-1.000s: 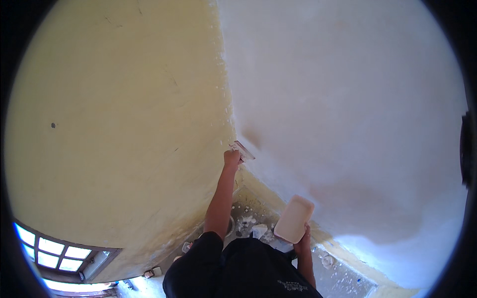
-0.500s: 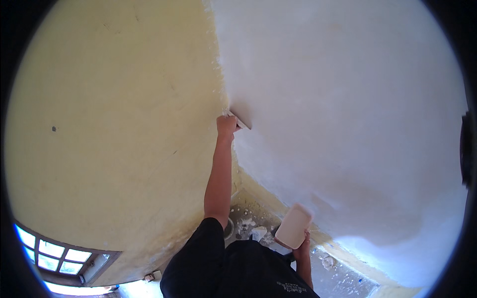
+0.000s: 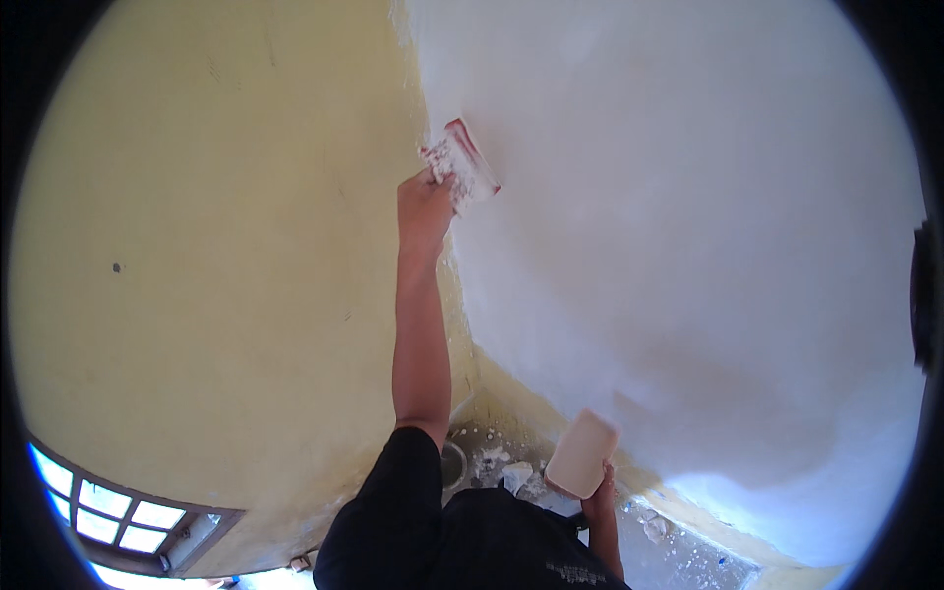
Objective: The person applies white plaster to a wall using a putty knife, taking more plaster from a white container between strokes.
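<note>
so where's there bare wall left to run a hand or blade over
Bare yellow wall fills the whole stretch left of the corner, down to the window. The white coated wall is open right of the putty blade in the left hand. The floor corner by the right hand's board is cluttered with debris.

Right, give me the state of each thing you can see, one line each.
Left hand: raised, gripping the trowel.
Trowel: smeared with white plaster, blade against the wall at the corner.
Right hand: held low, gripping the board from beneath.
Board: tilted, pale face showing.
Right wall: coated white.
Left wall: bare yellow, uncoated.
Window: bright with daylight.
Floor: spattered with white bits.
</note>
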A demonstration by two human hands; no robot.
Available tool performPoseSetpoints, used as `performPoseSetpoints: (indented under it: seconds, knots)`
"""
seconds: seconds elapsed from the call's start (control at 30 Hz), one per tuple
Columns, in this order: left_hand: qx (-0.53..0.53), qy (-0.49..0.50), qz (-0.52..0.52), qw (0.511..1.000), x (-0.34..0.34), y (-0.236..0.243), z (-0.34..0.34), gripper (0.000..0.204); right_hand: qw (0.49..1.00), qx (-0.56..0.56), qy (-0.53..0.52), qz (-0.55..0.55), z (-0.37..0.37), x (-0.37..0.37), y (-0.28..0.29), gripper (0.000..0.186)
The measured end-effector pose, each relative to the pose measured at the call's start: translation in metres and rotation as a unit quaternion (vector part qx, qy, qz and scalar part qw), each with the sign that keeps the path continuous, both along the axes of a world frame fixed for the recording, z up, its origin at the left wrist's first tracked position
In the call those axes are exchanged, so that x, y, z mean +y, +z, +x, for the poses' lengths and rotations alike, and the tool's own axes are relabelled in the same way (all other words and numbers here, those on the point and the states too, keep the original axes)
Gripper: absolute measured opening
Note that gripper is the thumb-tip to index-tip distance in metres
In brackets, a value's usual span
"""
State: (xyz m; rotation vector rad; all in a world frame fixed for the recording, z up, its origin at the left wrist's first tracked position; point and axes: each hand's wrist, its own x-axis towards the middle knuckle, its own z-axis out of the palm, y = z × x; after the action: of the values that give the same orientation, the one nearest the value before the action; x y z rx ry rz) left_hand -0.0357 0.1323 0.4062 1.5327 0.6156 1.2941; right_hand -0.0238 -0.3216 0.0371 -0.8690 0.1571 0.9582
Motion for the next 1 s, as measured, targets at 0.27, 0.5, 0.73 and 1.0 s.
performPoseSetpoints:
  seconds: [0.27,0.5,0.73,1.0]
  knots:
    - [0.217,0.249,0.182,0.926,-0.008,-0.018,0.004,0.021,0.999,0.020,-0.013,0.022,-0.005,0.001,0.007,0.045]
    - [0.229,0.162,0.342,0.897,-0.091,-0.103,0.057,0.056,1.000,0.008,-0.006,-0.001,-0.003,-0.001,0.001,0.050]
    - [0.215,0.212,0.104,0.948,-0.068,-0.114,-0.011,0.016,0.988,-0.140,0.055,-0.043,0.003,0.005,-0.015,0.051]
    - [0.148,0.254,0.117,0.949,0.008,-0.127,0.012,0.012,0.999,-0.021,0.026,0.024,0.006,0.007,-0.009,0.049]
